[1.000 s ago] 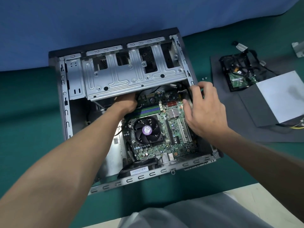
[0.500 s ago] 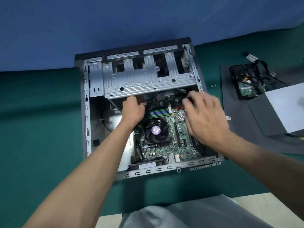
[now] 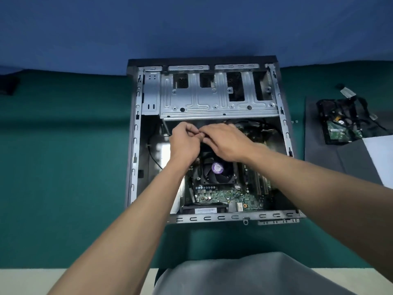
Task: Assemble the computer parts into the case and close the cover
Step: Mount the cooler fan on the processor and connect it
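Observation:
The open computer case point(image 3: 134, 145) lies flat on the green table. Its motherboard point(image 3: 223, 196) carries a black CPU fan point(image 3: 217, 171) with a purple label. The silver drive cage point(image 3: 212, 103) spans the far end. My left hand point(image 3: 185, 143) and my right hand point(image 3: 228, 143) meet just below the cage, above the fan. Their curled fingertips touch and pinch something small that the fingers hide. Black cables point(image 3: 255, 124) run under the cage to the right of the hands.
A hard drive point(image 3: 340, 126) tangled in black cables lies on a grey mat point(image 3: 331, 162) at the right, beside a white sheet point(image 3: 380, 158). Small screws point(image 3: 294, 122) sit by the case's right wall. Blue cloth hangs behind the case.
My left hand has drawn out from under the drive cage. My right hand has moved left from the case's right side to meet it. The view has shifted, bringing the case to the centre.

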A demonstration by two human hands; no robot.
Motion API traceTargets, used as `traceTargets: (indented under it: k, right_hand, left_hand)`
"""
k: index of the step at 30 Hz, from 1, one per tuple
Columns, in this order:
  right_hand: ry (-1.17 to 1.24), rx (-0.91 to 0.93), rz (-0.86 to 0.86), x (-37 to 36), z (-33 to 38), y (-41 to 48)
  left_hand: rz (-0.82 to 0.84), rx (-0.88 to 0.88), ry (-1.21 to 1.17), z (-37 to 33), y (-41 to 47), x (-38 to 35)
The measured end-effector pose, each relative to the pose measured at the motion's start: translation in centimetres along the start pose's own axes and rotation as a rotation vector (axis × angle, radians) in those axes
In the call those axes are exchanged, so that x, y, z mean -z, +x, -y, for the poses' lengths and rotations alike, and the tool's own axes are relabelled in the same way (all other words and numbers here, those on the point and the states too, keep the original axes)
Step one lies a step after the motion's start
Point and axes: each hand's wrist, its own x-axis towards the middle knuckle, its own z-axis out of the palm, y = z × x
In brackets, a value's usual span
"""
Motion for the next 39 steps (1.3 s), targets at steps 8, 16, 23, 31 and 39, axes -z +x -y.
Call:
traceTargets:
  k: [8,16,23,31,39]
  right_hand:
    - [0.016,-0.129,0.074,-1.4,-0.2,2.7]
    - [0.095,-0.177,0.255,-2.6,1.3,4.8]
    - [0.01,-0.205,0.438,-2.2,-1.1,7.1]
    - [0.085,-0.147,0.442,-3.6,-2.6,9.5]
    - [0.061,-0.05,0.315,-4.9,-2.7,9.7]
  left_hand:
    - [0.09,-0.446,0.701,-0.8,-3.1,6.3]
    - [-0.277,-0.752,0.974,-0.1,-1.1,11.7]
    - [-0.16,-0.579,0.998,0.9,1.1,11.1]
    - [-0.157,-0.564,0.983,0.7,1.4,10.9]
    - [-0.155,-0.543,0.989,0.7,1.4,11.0]
